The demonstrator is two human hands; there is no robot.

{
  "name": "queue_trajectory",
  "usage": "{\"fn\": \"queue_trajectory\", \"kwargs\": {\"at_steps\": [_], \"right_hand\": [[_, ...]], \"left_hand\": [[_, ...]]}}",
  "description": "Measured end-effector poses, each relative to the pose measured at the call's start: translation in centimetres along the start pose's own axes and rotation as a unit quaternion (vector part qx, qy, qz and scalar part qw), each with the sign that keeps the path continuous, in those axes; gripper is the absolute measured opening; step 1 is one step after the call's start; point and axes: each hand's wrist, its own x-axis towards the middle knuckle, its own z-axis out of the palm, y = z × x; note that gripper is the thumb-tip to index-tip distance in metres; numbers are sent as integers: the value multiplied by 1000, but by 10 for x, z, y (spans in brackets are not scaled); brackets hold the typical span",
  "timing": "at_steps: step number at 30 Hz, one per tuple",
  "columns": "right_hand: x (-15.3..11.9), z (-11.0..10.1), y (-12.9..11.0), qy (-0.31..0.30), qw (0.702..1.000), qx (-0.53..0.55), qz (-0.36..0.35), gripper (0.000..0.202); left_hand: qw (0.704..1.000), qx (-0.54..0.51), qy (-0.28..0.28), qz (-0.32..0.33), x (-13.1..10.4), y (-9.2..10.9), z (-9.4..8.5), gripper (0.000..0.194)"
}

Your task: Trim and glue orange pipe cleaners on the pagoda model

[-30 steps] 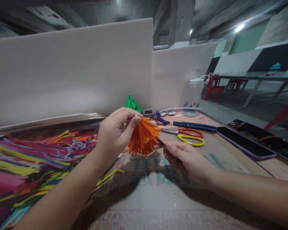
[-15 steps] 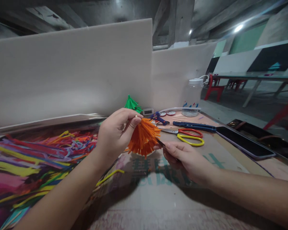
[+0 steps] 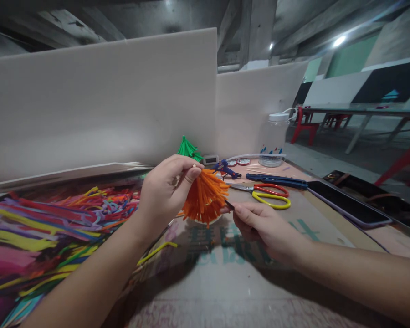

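Note:
My left hand (image 3: 171, 184) pinches the top of a cone of orange pipe cleaners (image 3: 205, 198), whose strands fan out downward above the table. A pale stick tip pokes out at its top, beside my thumb. My right hand (image 3: 259, 225) is closed on a thin dark pointed tool (image 3: 230, 206), its tip at the right edge of the orange strands. Most of that tool is hidden by my fingers. Behind my left hand stands a similar green cone (image 3: 187, 148). Scissors with red and yellow handles (image 3: 271, 196) lie just beyond my right hand.
Colourful pipe cleaners (image 3: 71, 214) are heaped at the left. Toward the back right are a blue glue gun (image 3: 225, 168), a blue cutter knife (image 3: 276, 180), a phone (image 3: 348, 202) and a clear bottle (image 3: 272, 141). White boards (image 3: 123, 105) wall off the back.
My right hand and the dark tool have shifted very slightly at the right edge of the orange cone. My left hand keeps its pinch in nearly the same place.

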Motion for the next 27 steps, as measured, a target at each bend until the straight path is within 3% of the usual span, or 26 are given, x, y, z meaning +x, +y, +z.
{"fn": "queue_trajectory", "kwargs": {"at_steps": [9,19,27], "right_hand": [[-2,2,-4,0,1000,7,14,48],[1,-2,-1,-18,998,-54,9,51],[2,-2,-3,19,996,-89,6,52]], "left_hand": [[999,-12,4,-40,1,-5,-1,17],[995,-4,-48,-91,6,-12,-1,22],[995,6,-62,-76,5,-12,-1,23]]}}
